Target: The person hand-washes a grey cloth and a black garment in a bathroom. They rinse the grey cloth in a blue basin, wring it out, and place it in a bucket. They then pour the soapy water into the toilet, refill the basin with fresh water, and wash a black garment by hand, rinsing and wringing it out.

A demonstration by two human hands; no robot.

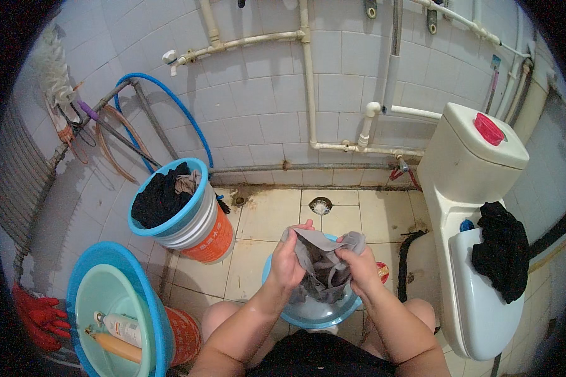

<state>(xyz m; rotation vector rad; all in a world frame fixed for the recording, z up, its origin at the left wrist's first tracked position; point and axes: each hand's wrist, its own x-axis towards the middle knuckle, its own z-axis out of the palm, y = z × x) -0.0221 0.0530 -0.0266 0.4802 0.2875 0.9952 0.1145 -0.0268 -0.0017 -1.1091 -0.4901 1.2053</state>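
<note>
A wet grey cloth garment (324, 267) is stretched between my two hands, its upper edge spread and its lower part bunched. My left hand (287, 261) grips its left side, thumb up along the edge. At the opposite side my right hand (360, 267) has its fingers closed on the fabric. Right below is a blue basin (324, 322) with cloudy, sudsy water, between my knees. Part of the basin is hidden by the garment and my forearms. A small red and gold item (382, 271) lies by the basin's right side, too little shown to name.
At the left, a blue basin (198, 168) of dark clothes tops a white and orange bucket (210, 235). Nearer, a green basin (94, 276) holds bottles; red gloves (44, 317) hang beside it. On the right stands a toilet (449, 251) with black cloth (502, 251) on its lid. A floor drain (321, 205) lies ahead.
</note>
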